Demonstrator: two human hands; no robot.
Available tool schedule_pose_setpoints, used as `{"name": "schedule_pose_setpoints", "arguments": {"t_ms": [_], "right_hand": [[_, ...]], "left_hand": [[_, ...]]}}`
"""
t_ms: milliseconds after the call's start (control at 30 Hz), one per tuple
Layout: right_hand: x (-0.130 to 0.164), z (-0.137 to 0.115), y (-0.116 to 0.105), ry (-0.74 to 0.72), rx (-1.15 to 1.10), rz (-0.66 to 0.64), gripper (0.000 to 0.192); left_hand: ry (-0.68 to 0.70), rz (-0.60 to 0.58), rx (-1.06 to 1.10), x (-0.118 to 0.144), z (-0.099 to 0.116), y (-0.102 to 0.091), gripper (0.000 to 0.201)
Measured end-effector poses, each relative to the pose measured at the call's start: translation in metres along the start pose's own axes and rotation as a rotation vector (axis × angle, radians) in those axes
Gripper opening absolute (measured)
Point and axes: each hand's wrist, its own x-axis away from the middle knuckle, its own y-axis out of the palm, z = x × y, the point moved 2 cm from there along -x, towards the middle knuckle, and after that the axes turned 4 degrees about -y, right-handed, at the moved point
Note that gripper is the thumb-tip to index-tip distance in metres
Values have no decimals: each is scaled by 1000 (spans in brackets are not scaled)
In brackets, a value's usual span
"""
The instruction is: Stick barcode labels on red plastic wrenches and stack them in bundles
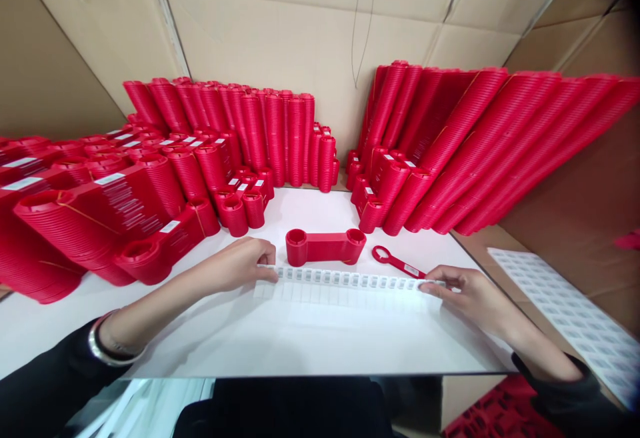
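Observation:
A strip of white labels (350, 279) stretches level over the white table, held at both ends. My left hand (245, 263) pinches its left end, and my right hand (463, 291) grips the right end between thumb and fingers. Just behind the strip stands a short stack of red plastic pieces (327, 248) with a round ring at each end. One single red piece (397, 265) with a white label on it lies flat beside that stack, its near end close to my right fingers.
Tall banded stacks of red pieces (265, 131) fill the back left, and more lean at the right (465, 151). Shorter labelled stacks (150, 245) stand near my left arm. A label sheet (565, 311) lies at the right. Cardboard walls (300, 31) enclose the table (320, 345).

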Motion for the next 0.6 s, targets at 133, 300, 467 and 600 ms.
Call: {"name": "schedule_pose_setpoints", "arguments": {"t_ms": [133,300,467,600], "right_hand": [[-2,8,1,-2,0,-19,40],[-7,5,2,-11,85,-29,37],[-11,2,2,-45,133,-66,30],[-13,-4,3,-82,221,-75,29]], "left_hand": [[-55,-19,111,-3,-9,0,30],[-38,-31,139,-8,-15,6,30],[49,-85,117,-5,-16,2,30],[61,-134,101,2,-17,-1,39]]}}
